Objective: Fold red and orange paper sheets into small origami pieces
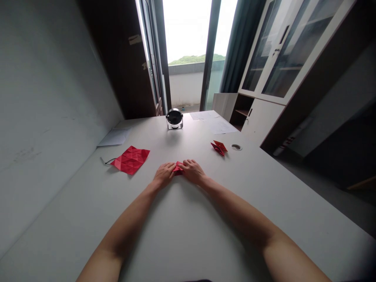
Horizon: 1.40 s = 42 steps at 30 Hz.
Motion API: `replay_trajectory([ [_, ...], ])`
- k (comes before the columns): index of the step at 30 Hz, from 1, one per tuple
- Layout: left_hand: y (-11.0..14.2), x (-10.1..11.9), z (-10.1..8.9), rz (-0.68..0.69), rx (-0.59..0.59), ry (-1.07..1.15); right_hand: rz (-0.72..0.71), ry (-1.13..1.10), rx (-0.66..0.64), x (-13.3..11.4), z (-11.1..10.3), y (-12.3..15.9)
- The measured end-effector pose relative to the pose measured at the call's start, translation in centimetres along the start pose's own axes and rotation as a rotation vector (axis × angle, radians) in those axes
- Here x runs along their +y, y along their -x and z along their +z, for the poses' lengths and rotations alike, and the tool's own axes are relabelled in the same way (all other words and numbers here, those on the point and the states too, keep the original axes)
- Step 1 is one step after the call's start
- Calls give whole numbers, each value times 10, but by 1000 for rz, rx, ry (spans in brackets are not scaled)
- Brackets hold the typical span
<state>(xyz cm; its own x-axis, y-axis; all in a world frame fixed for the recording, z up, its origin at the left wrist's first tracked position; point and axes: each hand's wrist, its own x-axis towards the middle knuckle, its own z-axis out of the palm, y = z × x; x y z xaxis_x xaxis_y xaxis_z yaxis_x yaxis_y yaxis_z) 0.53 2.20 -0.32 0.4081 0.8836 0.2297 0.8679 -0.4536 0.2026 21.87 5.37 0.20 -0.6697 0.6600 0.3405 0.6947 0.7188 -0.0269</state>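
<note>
Left hand [164,173] and right hand [192,170], nearly closed, grip red paper [178,169]; an open cabinet [266,121] contains a shelf [242,112].

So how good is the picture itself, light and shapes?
Head view: the window is washed out to white, with soft glare on the table; head view: a soft shadow lies in front of the round black-and-silver thing; head view: the cabinet slants, likely lens stretch, and the fingers partly cover the folded red paper.
</note>
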Motion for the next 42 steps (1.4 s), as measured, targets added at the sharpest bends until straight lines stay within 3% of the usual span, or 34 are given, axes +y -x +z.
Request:
replay_trajectory([
  [5, 1, 5, -2, -89, 115, 63, 76, 42, -66, -8, -3, 0],
  [11, 1, 5, -8, -275, 249, 298, 177, 16, 61, -6, -12, 2],
  [15, -1, 6, -9, -343, 224, 446, 272, -135, 175, -7, -12, 3],
  [23, -2, 6, -5, -299, 105, 420, 444, -563, 328, 6, 10, -1],
  [27, -2, 3, -4, -258, 130, 414, 480, -772, 315, 14, 22, -3],
  [30, -2, 0, -2, -215, 122, 354, 507, -731, 263, 20, 28, -3],
  [34, -2, -3, 1, -169, 68, 225, 451, -633, 257, 25, 30, -2],
  [39, -2, -4, 1, -96, -40, 93, 289, -637, 333, 23, 17, -1],
  [42, -2, -4, 1, -29, -137, 55, 180, -512, 220, 19, 14, 0],
])
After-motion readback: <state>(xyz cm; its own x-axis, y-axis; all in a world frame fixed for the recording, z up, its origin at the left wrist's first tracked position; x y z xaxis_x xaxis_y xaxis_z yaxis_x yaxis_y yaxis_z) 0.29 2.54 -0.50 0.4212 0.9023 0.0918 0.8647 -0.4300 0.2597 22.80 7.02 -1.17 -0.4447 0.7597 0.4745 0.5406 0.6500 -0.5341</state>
